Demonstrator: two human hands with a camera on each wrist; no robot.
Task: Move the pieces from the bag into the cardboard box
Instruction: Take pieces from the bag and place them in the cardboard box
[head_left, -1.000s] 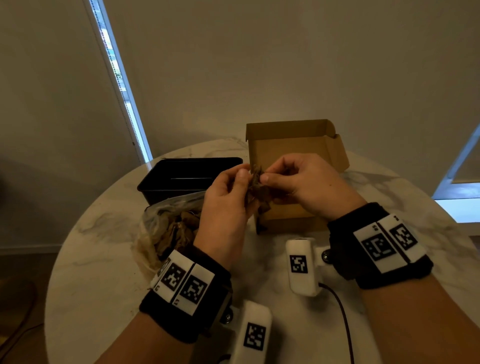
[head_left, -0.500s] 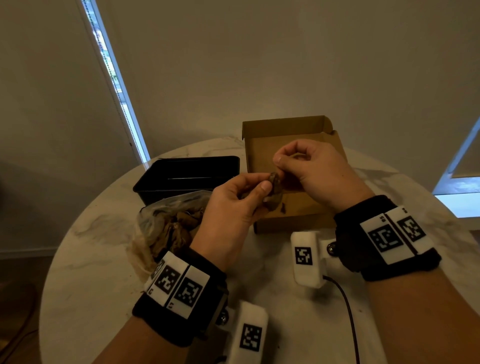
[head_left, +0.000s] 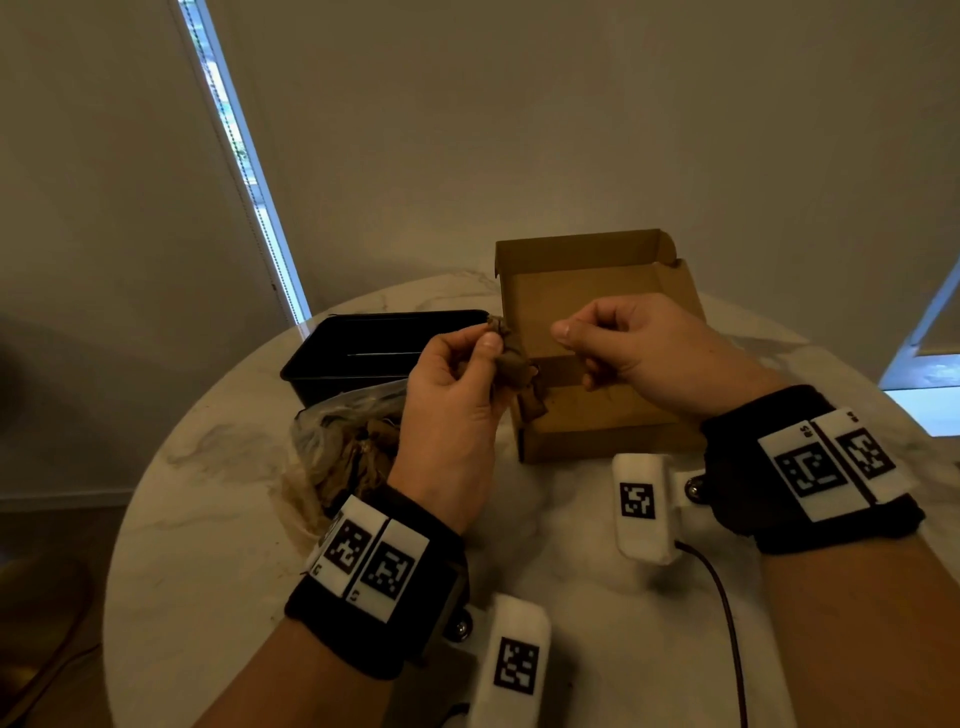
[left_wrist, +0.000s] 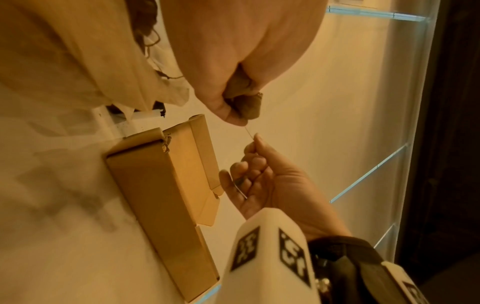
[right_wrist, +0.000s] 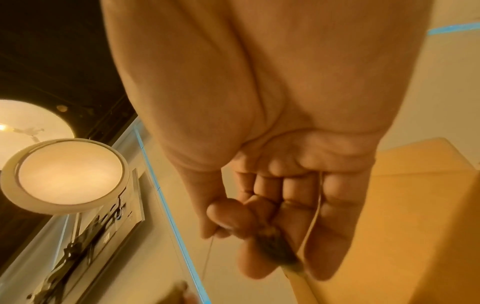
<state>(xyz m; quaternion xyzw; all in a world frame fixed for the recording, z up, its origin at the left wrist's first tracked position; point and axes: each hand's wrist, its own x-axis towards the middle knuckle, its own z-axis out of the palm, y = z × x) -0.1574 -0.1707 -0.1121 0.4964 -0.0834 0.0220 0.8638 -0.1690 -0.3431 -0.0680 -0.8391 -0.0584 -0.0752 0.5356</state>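
Round marble-patterned desk carries everything. Cardboard box sits toward the far edge, right of centre, lid flaps standing up, open top facing the person. Black tub just left of the box, also near the far edge. Clear plastic bag lies in front of the tub, toward the left side, mouth slack, brown pieces visible inside.

Both hands held up above the desk, in front of the box.

Left hand: fingers curled, thumb pressed against a crumpled brown piece; the piece hangs at the box's near-left corner, above its wall. Left wrist view shows the same wad bunched between thumb and fingers.

Right hand: over the open box, apart from the left hand. Thumb and forefinger closed in a fine pinch, other fingers curled in. Left wrist view shows a thin thread running from the wad to that pinch. Right wrist view shows a small dark scrap tucked against the curled fingers; what it is cannot be told.

Black bands with white coded markers on both wrists. A dark cable trails off toward the near edge.
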